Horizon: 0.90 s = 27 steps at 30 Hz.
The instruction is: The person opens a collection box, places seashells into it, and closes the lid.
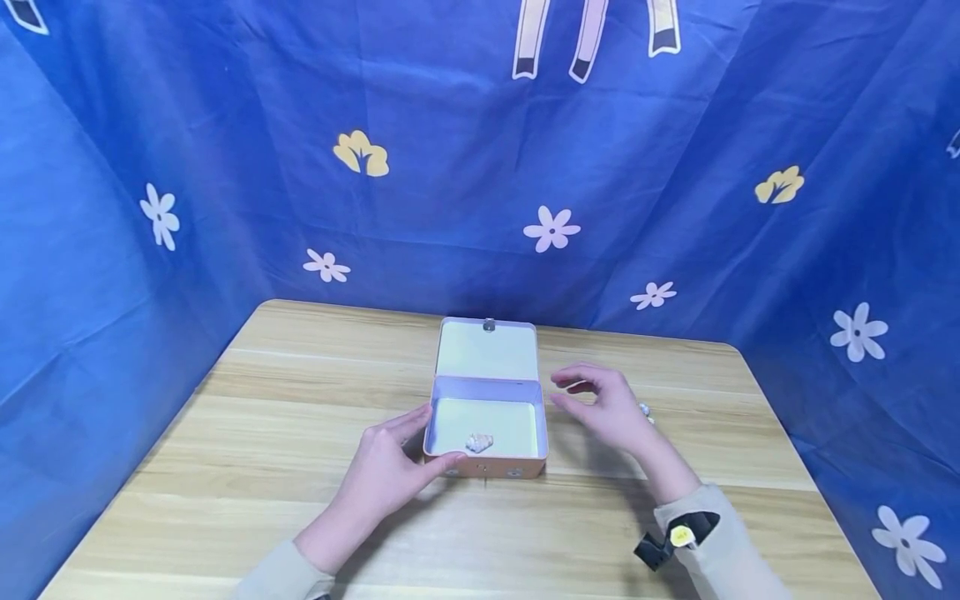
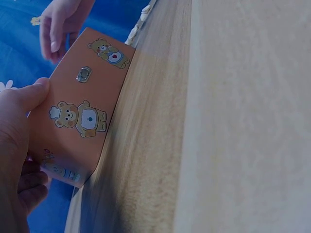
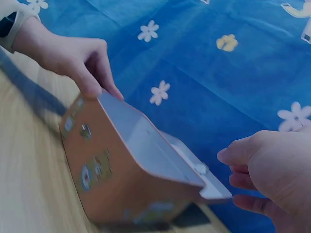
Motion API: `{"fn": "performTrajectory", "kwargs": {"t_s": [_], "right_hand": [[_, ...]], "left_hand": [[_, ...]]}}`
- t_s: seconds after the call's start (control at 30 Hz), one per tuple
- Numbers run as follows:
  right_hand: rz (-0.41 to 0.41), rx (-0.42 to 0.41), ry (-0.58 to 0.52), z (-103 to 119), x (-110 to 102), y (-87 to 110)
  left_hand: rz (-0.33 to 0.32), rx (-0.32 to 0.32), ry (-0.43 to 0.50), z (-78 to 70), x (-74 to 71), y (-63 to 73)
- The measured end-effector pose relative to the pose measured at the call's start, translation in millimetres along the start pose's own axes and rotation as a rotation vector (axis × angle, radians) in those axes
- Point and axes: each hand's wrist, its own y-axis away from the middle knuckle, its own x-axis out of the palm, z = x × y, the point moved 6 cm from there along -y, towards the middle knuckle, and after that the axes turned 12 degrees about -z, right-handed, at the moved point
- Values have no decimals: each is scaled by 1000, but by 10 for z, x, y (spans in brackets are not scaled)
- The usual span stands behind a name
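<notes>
An orange tin box printed with cartoon bears stands on the table with its hinged lid tipped back. Inside, near the front wall, lies a pale spiral seashell. My left hand grips the box at its front left corner, thumb on the front rim and fingers along the left side. To the right of the box my right hand hovers, fingers loosely bent and holding nothing. In the right wrist view the right hand is near the lid's edge.
Behind my right hand a few small shells lie on the wooden table, partly hidden by the wrist. A row of pale shells also shows past the box in the left wrist view. Blue patterned cloth hangs around the table.
</notes>
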Motion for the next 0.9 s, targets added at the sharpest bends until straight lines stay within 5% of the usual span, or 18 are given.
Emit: {"fn": "performTrajectory", "kwargs": {"t_s": [0.47, 0.9], "right_hand": [[-74, 36, 108, -363, -541, 302], [-74, 160, 165, -774, -688, 622]], "left_hand": [[17, 11, -3, -37, 12, -8], [26, -5, -11, -28, 6, 5]]}}
